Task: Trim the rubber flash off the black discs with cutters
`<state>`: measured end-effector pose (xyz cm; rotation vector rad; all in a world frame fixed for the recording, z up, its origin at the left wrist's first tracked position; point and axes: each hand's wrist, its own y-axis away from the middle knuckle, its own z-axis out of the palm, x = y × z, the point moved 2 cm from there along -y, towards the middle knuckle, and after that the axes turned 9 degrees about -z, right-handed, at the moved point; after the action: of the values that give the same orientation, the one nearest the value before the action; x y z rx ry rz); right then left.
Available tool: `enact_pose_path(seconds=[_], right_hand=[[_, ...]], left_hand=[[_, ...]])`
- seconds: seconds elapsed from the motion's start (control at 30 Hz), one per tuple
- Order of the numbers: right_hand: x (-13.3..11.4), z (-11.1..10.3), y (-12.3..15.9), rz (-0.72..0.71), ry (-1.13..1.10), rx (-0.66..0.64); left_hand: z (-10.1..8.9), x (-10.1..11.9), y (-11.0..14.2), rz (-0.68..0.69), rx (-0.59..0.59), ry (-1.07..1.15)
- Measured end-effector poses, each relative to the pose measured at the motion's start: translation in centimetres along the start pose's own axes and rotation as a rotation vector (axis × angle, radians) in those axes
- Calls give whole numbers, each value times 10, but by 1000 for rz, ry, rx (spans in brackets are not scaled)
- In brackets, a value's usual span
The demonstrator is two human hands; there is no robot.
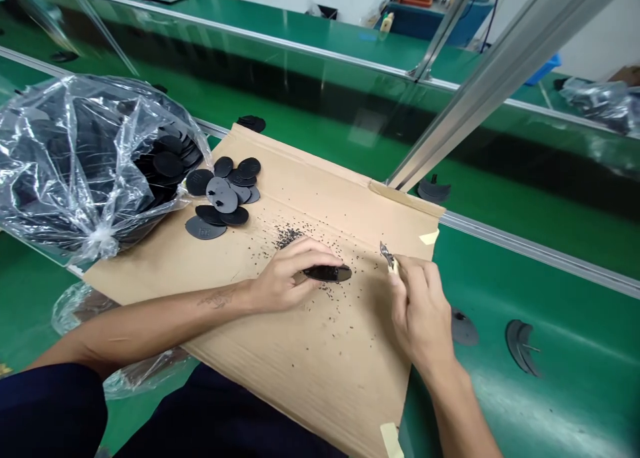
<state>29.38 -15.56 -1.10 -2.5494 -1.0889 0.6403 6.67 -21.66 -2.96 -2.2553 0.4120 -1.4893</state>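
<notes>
My left hand (289, 275) grips a glossy black oval plastic piece (330, 273) by its edge, held tilted above the cardboard sheet (250, 325). To the right, my right hand (420, 305) is closed around small cutting pliers (389, 258) with pale handles; their metal tips point up and away, apart from the oval piece. Tiny black plastic bits (290, 237) are scattered over the cardboard, thickest just beyond my left hand. A loose pile of black oval pieces (223, 195) lies on the cardboard's far left part.
A clear plastic bag (75, 165) full of black ovals stands at the left. A metal post (480, 105) rises behind the cardboard. Curved black pieces (523, 348) and an oval (464, 326) lie on the green surface at right. Tape (391, 440) marks the cardboard's near corner.
</notes>
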Motion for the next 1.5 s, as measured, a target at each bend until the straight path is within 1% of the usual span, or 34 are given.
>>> enact_pose_path(seconds=[0.13, 0.23, 0.3, 0.4, 0.57, 0.7, 0.87, 1.0, 1.27, 1.4, 1.5], right_hand=[[-16, -4, -1, -133, -208, 58], [-21, -7, -1, -217, -257, 77], [-21, -8, -1, -266, -223, 83], [-21, -8, -1, -340, -94, 94], [-22, -8, -1, -420, 55, 112], [-22, -8, -1, -427, 66, 135], [-21, -7, 0, -399, 22, 118], [-20, -7, 1, -421, 38, 110], [-27, -8, 3, -400, 49, 95], [-26, -8, 2, -394, 27, 91], [-23, -8, 1, -392, 46, 122]], left_hand=[[0, 0, 0, -18, -13, -15], [0, -1, 0, -18, -19, -9], [1, -1, 0, -6, -21, -4], [1, -1, 0, 21, -31, 3], [1, -2, 0, 63, -57, 1], [2, -2, 1, 82, -82, 7], [2, -2, 1, 96, -103, 13], [2, -1, 1, 104, -115, 14], [4, -3, 1, 104, -154, 36], [4, 0, 1, 76, -165, 23], [2, 3, 1, 50, -146, -42]])
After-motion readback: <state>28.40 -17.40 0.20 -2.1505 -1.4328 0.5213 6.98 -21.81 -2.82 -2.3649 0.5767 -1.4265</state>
